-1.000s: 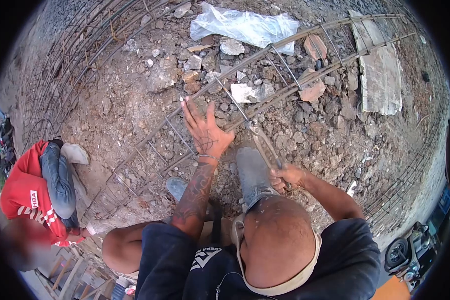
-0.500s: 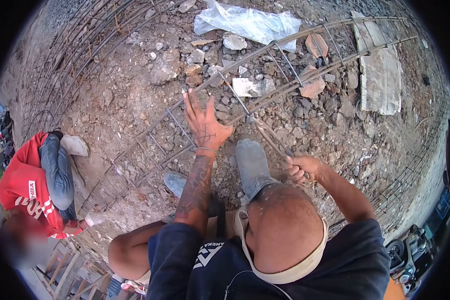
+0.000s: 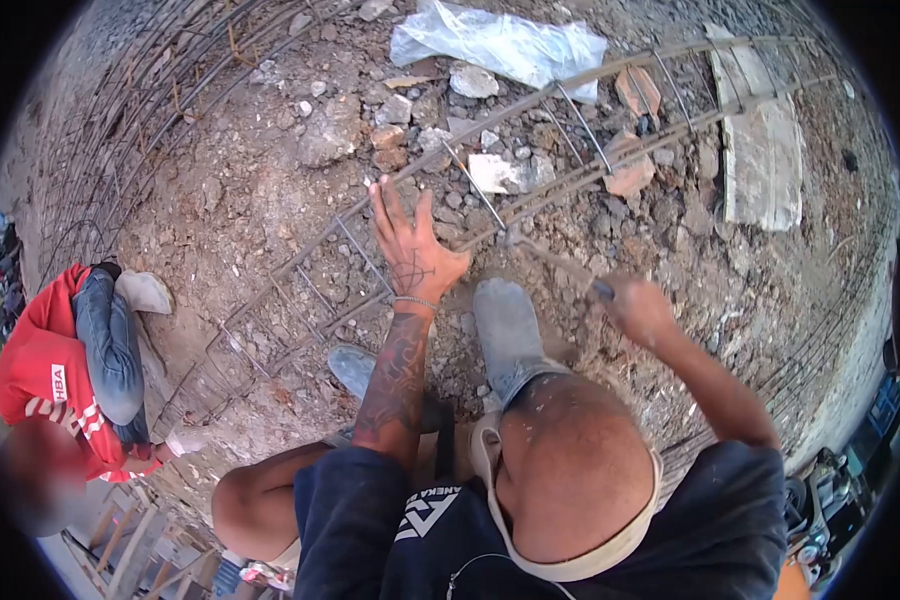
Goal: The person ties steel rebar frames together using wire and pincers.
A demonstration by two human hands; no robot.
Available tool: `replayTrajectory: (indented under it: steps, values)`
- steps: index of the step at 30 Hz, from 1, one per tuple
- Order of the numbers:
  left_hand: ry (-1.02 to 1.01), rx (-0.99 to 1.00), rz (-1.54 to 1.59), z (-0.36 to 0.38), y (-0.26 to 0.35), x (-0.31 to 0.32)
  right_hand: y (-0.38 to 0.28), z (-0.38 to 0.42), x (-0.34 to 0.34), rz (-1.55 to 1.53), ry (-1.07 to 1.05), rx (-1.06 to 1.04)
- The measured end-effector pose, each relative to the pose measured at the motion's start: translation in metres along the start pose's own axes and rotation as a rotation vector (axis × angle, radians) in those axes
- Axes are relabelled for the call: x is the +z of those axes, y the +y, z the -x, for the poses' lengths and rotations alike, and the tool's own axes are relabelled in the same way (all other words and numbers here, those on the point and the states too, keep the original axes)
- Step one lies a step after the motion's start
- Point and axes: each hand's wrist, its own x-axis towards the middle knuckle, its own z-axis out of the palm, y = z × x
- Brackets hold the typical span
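A long rebar cage (image 3: 530,205) with cross ties runs diagonally over the rubble. My left hand (image 3: 410,250), fingers spread, lies on the cage across its two long bars, left of a cross tie. To the right, my right hand (image 3: 642,312) is closed round the dark handle of a pincer-like tool (image 3: 560,262), blurred by motion. The tool's head meets the near bar at the foot of that tie. Any wire at its jaws is too small to make out.
At the left a co-worker in red (image 3: 55,350) crouches by the cage's end. Stacked rebar (image 3: 130,110) stands upper left. Beyond the cage lie plastic sheet (image 3: 495,42), broken bricks (image 3: 630,165) and a pale board (image 3: 762,150). My boot (image 3: 505,325) is near the tool.
My right hand has moved right and slightly up, its grip turned over, and the tool's handles now look close together. My left hand has barely shifted.
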Motion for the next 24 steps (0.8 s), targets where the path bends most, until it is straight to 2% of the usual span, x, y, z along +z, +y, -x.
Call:
replayTrajectory:
  steps: [1,4,6,7,12,14,16,17,18,19,20,21,22,23,24]
  values:
    - [-0.001,0.007,-0.013,0.002,0.0,-0.002,-0.004,0.014,0.019,-0.303,-0.111,0.082]
    - [0.096,-0.02,-0.033,-0.009,0.0,-0.003,-0.007,0.001,0.013,-1.06,-0.386,0.215]
    - [0.032,0.001,-0.014,-0.008,0.0,-0.005,-0.008,-0.004,0.011,-1.576,-0.591,0.314]
    - [0.07,-0.001,-0.018,-0.007,0.003,-0.002,-0.011,0.005,0.018,-1.609,-0.579,0.317]
    - [0.012,-0.03,-0.017,-0.004,0.004,-0.003,-0.019,-0.006,-0.021,-0.66,-0.158,0.205]
    - [0.042,-0.01,-0.108,-0.007,0.008,-0.006,-0.012,-0.01,-0.018,-0.656,-0.126,0.191]
    - [0.058,0.07,-0.014,0.01,0.019,-0.007,0.018,-0.027,-0.004,-0.118,0.074,0.029]
    - [0.07,0.145,0.087,0.025,0.03,-0.007,0.013,-0.027,-0.023,-0.112,0.1,0.011]
    - [0.027,0.004,0.283,0.044,0.049,0.002,0.017,-0.034,-0.042,-0.118,0.099,-0.004]
    - [-0.016,-0.137,0.482,0.059,0.072,0.016,0.027,-0.042,-0.062,-0.09,-0.01,-0.075]
    - [-0.302,-0.582,0.981,0.055,0.099,0.023,0.035,-0.048,-0.08,-0.053,-0.115,-0.142]
    - [-0.605,-1.036,1.469,0.049,0.122,0.03,0.033,-0.054,-0.091,0.056,-0.223,-0.054]
    - [-0.639,-1.131,1.721,0.04,0.132,0.044,0.03,-0.049,-0.099,0.067,-0.235,-0.059]
    - [-0.651,-1.219,1.978,0.025,0.138,0.058,0.023,-0.045,-0.108,-0.09,-0.327,0.031]
    - [-0.431,-1.269,2.109,0.011,0.145,0.07,0.016,-0.049,-0.112,-0.239,-0.425,0.109]
